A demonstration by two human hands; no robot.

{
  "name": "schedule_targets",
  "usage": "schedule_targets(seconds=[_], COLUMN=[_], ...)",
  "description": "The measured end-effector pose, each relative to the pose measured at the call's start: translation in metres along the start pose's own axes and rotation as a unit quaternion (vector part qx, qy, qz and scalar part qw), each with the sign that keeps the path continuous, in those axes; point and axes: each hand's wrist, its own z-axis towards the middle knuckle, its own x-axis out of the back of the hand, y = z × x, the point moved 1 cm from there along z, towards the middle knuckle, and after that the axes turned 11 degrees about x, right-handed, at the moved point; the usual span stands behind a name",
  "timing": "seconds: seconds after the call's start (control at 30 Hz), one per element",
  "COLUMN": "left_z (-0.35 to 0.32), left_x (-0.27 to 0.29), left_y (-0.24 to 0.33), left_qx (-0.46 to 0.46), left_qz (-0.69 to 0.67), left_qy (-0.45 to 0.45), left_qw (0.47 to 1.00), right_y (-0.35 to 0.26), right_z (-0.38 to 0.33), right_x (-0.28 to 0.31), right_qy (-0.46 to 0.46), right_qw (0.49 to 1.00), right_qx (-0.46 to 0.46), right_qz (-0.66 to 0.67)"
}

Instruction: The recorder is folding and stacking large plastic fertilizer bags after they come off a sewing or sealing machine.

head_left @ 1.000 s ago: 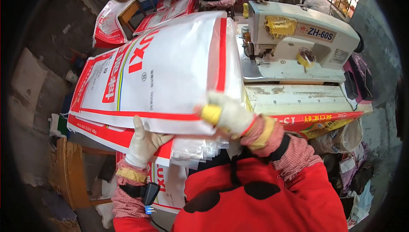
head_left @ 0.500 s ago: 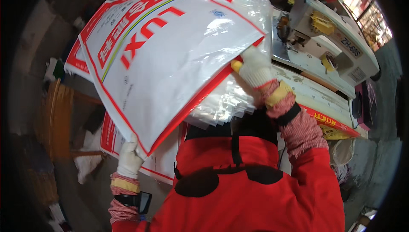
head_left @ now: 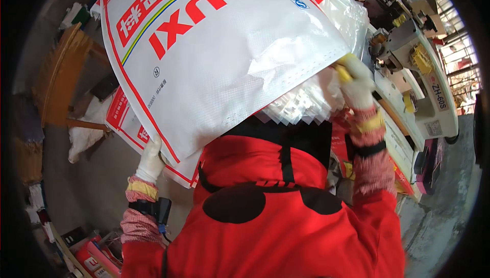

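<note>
A large white woven plastic sack [head_left: 224, 74] with red print and a blue-and-yellow stripe spreads before me. At its near left corner, my gloved left hand [head_left: 151, 161] is closed on the edge, thumb on top. My gloved right hand [head_left: 357, 84], slightly blurred, pinches the right corner with its yellow-tipped fingers. Between the two hands the near edge sags a little. Clear plastic bags [head_left: 306, 102] stick out in a fanned stack from beneath the sack, close to my right hand. The sack hides whatever supports them.
A white sewing machine [head_left: 423, 79] stands on a bench to the right. At the left is a wooden chair-like frame [head_left: 61, 79]. Another printed sack [head_left: 120, 115] hangs low behind my left hand. Red and pink items [head_left: 94, 257] lie at the lower left.
The view has shifted. My right hand has moved right, nearer the sewing machine, with its sack corner. The red band along the sack's near edge no longer shows; my left hand keeps its corner.
</note>
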Motion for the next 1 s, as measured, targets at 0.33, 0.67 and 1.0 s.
schedule_targets(seconds=[0.33, 0.67, 1.0], left_z=[0.070, -0.062, -0.076], left_x=[0.063, 0.187, 0.128], left_y=[-0.012, -0.240, -0.215], left_qx=[-0.081, 0.191, 0.333], left_qz=[0.194, 0.347, 0.307], left_qy=[0.215, 0.521, 0.601], left_qw=[0.954, 0.756, 0.659], right_y=[0.027, -0.132, -0.040], right_z=[0.019, -0.025, -0.008], right_x=[-0.033, -0.174, -0.282], right_qy=[0.029, -0.274, -0.329], right_qw=[0.996, 0.954, 0.944], right_qx=[-0.047, 0.065, -0.034], right_qz=[0.068, 0.104, -0.002])
